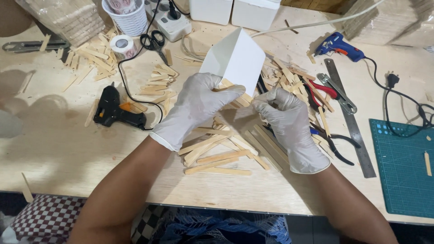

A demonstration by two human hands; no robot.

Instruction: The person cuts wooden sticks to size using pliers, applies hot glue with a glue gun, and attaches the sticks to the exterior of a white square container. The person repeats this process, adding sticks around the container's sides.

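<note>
Both my hands wear white gloves. My left hand [196, 106] grips the lower edge of a folded white card piece [235, 58], shaped like a small roof, held above the table. Wooden craft sticks [235, 97] are glued along its lower edge under my fingers. My right hand [287, 122] pinches the same stick-lined edge from the right. Loose craft sticks [217, 156] lie in a heap on the wooden table [58, 149] just below my hands.
A black glue gun [115, 110] lies to the left, a blue glue gun [339, 46] at the back right. Scissors [156, 43], tape roll [122, 44], power strip [174, 22], pliers [332, 92], steel ruler [350, 117] and a green cutting mat [402, 165] surround the work.
</note>
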